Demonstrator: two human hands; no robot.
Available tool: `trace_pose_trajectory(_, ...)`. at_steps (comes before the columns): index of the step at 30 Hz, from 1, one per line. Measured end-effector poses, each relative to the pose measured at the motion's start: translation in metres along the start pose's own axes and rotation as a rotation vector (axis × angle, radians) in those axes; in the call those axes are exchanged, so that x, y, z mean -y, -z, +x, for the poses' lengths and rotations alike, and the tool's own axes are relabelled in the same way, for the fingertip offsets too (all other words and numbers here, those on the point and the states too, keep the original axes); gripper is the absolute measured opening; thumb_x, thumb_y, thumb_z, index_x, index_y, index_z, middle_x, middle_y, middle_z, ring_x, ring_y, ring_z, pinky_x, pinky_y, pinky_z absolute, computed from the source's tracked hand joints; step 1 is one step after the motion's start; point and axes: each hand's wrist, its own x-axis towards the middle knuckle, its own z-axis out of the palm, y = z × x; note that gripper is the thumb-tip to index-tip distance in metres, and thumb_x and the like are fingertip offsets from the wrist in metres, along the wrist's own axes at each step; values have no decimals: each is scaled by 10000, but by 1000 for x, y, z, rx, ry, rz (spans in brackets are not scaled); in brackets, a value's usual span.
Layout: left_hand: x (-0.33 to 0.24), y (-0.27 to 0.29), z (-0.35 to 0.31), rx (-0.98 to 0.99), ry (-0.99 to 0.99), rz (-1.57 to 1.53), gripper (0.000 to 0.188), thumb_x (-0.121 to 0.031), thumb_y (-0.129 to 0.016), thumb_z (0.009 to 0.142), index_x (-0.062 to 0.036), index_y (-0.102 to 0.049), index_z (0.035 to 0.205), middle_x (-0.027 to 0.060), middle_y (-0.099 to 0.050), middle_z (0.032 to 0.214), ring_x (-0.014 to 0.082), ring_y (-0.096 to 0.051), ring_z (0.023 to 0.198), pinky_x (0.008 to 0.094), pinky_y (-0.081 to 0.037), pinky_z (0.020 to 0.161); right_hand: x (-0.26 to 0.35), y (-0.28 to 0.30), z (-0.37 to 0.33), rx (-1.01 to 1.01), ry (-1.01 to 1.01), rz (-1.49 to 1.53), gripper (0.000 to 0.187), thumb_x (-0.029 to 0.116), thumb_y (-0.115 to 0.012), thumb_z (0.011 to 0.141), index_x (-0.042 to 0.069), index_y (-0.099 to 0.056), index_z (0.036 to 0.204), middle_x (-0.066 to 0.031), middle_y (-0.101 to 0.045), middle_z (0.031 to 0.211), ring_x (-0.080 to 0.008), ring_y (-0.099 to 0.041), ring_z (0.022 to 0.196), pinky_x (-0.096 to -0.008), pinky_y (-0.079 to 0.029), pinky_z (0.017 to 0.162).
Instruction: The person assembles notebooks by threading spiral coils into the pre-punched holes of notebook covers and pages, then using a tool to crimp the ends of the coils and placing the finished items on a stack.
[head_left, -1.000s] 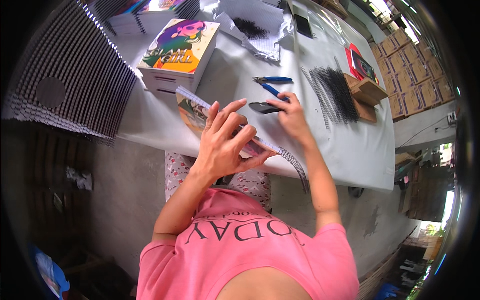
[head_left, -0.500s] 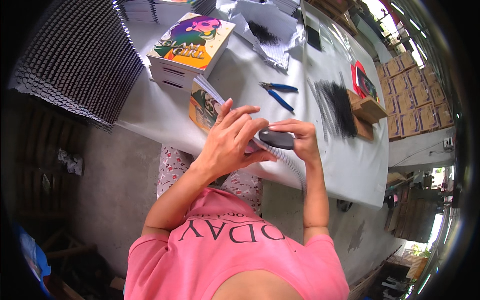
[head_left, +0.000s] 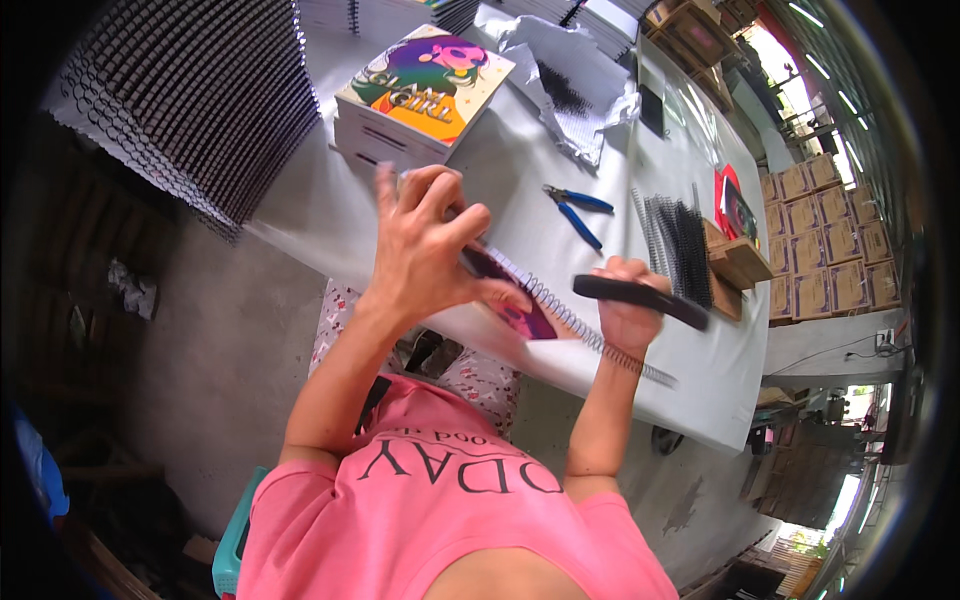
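Observation:
My left hand (head_left: 425, 240) grips a small notebook (head_left: 525, 318) with a purple cover, its thumb lying across the cover. A dark wire-like coil (head_left: 575, 322) runs along the notebook's edge and sticks out well past its end, toward my right wrist. My right hand (head_left: 632, 322) is closed round a long, black, slightly curved object (head_left: 645, 294); its kind is unclear and it is a little blurred. The right hand is just above the loose end of the coil. Blue-handled cutters (head_left: 578, 212) lie half open on the table beyond my hands.
A stack of illustrated books (head_left: 430, 90) stands at the far left, beside tall piled spiral-bound books (head_left: 190, 110). Loose black coils (head_left: 678, 240) rest against a wooden block (head_left: 738, 262) on the right. Farther back are crumpled white wrapping (head_left: 585, 130) and a phone (head_left: 651, 110). Cartons (head_left: 830, 240) are stacked beyond.
My right hand has drawn away to the right from the notebook with the black object. My left hand has shifted slightly left and up, and more of the cover and coil shows.

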Motion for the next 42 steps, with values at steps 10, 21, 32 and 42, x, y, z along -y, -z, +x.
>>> trace_pose_trajectory(10,-3,-12,-4,-63,-52,-218,555,-551,-769,397,-83,-580,628,58,-470,947,252,-470,989,435,-325,813,21,7,21,331,-173,-770,117,63,-650,738,24,-698,838,-174,-656,870,-229,-619,733,-307,-499,677)
trace_pose_trajectory(21,-3,-12,-1,3,-40,-288,541,-508,-795,429,-63,-549,615,105,-441,1080,341,-388,1209,523,-287,956,1,-16,17,311,44,-328,184,118,-692,661,22,-714,817,-166,-662,787,-207,-625,723,-279,-495,657)
trace_pose_trajectory(32,9,-15,0,-54,34,-411,643,-556,-803,401,-67,-497,687,139,-389,1146,350,-378,1130,468,-331,939,-3,-6,14,-48,-160,-715,214,-40,-655,665,-14,-693,875,-177,-665,832,-214,-634,767,-295,-500,674)
trace_pose_trajectory(42,19,-22,-1,-77,153,-539,710,-443,-893,340,-83,-499,809,115,-398,1119,242,-447,972,324,-438,680,-7,-32,44,301,-195,-880,367,-149,-603,583,13,-699,898,-140,-675,906,-206,-640,818,-272,-496,744)
